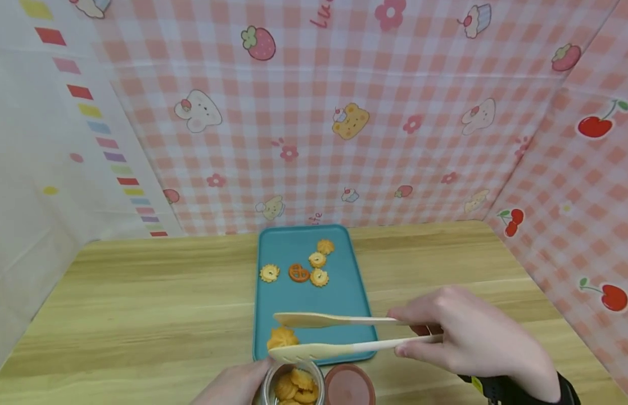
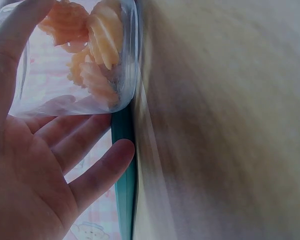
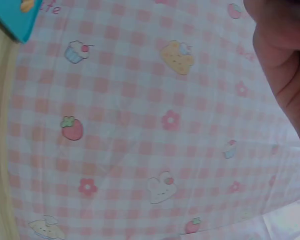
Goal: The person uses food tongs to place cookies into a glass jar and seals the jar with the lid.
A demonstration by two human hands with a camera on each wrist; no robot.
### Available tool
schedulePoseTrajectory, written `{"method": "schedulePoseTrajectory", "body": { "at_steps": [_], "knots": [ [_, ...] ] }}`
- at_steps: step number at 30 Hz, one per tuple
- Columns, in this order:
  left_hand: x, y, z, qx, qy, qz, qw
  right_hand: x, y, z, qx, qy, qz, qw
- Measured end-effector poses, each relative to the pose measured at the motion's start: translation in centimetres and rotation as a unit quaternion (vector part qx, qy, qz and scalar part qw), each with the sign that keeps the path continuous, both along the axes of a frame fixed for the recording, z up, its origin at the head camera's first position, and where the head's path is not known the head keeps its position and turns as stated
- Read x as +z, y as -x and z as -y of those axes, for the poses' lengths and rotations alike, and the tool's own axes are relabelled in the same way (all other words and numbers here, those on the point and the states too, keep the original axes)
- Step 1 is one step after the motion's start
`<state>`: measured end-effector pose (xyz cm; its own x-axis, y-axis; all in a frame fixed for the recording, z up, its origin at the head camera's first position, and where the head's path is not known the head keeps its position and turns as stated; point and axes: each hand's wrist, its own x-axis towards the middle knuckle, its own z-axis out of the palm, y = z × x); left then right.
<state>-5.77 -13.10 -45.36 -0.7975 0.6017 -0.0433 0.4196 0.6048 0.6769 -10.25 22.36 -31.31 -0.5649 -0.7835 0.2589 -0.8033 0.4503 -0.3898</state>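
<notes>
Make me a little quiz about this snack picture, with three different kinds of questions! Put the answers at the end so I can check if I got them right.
1. What is the right hand holding?

2. True or false: the clear jar in the left hand has cookies in it.

3. How many pretzels can you see on the blue tray?
A) none
B) one
C) four

Key:
1. Wooden tongs.
2. True.
3. B) one.
</notes>
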Motion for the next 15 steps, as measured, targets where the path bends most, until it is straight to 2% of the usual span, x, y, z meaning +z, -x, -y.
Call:
{"method": "schedulePoseTrajectory", "body": {
  "at_steps": [4,12,15],
  "knots": [
    [0.21,-0.11,0.05,0.015,0.003,0.043,0.9990,0.33,-0.41,0.13,0.044,0.002,-0.031,0.999],
    [0.31,0.08,0.15,0.003,-0.006,0.047,0.9989,0.23,-0.65,0.13,0.053,-0.008,-0.037,0.998],
    [0.25,0.15,0.15,-0.002,-0.002,0.029,0.9996,0.17,-0.61,0.08,0.054,-0.008,-0.034,0.998]
  ]
}}
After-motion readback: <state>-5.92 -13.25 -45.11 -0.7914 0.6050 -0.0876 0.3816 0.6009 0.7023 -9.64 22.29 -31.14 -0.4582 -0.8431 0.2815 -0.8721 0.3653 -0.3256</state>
